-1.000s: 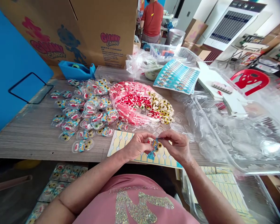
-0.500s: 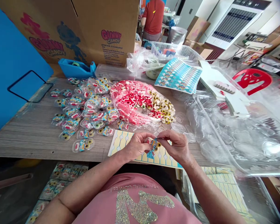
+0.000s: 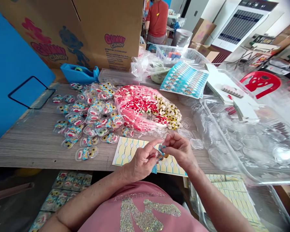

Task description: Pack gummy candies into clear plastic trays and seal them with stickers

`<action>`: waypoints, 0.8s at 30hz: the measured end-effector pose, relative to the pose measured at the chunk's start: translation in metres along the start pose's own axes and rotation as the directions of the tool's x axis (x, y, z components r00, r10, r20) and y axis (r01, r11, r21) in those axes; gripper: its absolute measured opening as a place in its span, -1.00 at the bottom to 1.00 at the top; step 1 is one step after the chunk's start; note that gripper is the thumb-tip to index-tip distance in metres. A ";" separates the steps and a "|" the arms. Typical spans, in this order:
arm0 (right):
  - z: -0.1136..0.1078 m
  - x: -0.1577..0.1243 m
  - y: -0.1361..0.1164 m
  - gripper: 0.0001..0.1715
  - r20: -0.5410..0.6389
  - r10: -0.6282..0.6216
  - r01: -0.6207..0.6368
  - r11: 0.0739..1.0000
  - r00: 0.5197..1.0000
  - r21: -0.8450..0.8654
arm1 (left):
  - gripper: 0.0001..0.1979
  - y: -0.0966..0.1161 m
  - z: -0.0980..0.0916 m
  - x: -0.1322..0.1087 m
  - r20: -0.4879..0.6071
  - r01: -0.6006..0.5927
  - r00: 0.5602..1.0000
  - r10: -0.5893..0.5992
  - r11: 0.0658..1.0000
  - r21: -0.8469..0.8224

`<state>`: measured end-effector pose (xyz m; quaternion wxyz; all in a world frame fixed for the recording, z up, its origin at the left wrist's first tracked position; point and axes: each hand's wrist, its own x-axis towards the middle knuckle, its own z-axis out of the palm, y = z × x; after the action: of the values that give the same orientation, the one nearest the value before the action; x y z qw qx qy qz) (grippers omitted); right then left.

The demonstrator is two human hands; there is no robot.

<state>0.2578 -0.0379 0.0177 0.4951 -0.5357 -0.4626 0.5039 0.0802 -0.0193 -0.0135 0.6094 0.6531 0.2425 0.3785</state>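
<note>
My left hand [image 3: 140, 163] grips a small clear candy pack [image 3: 164, 157], mostly hidden by the fingers, its index finger stretched along the top. The thumb and index finger of my right hand [image 3: 182, 152] pinch the upper end of a blue sticker label [image 3: 162, 148] that wraps the pack. The label's other end hangs below the pack. Beneath both hands lies a cream backing sheet [image 3: 125, 150] with blue-edged label outlines. Behind them is an open plastic bag of red-and-white gummies [image 3: 137, 100], with yellow-and-white eye-shaped gummies [image 3: 170, 111] at its right side.
Labelled candy packs [image 3: 88, 153] are heaped at the left. A blue tape dispenser [image 3: 79, 74] stands before a large cardboard box [image 3: 91, 32]. Blue label sheets [image 3: 186, 79] lie at the back. Clear lids [image 3: 196, 143] and a plastic tub [image 3: 222, 138] of clear shells occupy the right.
The right fingers now hold the label's upper end folded over the pack. My left index finger has straightened, and the pack has tilted and dropped slightly toward me.
</note>
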 end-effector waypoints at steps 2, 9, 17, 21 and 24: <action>0.001 0.001 -0.003 -0.75 0.040 -0.028 0.030 0.997 0.999 -0.069 | -0.39 -0.001 0.000 -0.002 -0.015 0.024 1.000 -0.024 0.999 -0.028; 0.006 -0.015 -0.013 -0.77 -0.024 -0.705 0.415 0.445 0.709 -0.794 | -0.23 0.004 -0.004 0.006 -0.141 0.278 0.917 -0.374 0.849 -0.450; 0.026 -0.024 0.003 -0.67 0.214 -0.753 0.478 0.148 0.622 -0.866 | -0.16 0.019 -0.008 0.006 -0.166 0.244 0.917 -0.362 0.840 -0.484; 0.029 -0.018 0.005 -0.67 0.191 -0.765 0.479 0.170 0.615 -0.861 | -0.23 0.015 -0.008 0.000 -0.185 0.209 0.934 -0.307 0.886 -0.415; 0.031 -0.018 0.000 -0.69 0.195 -0.736 0.482 0.198 0.648 -0.854 | -0.34 0.012 -0.010 -0.004 -0.215 0.150 0.954 -0.210 0.952 -0.266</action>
<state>0.2261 -0.0543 0.0190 0.3754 -0.5329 -0.7504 -0.1096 0.0683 -0.0186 -0.0031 0.6842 0.4963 0.3245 0.4245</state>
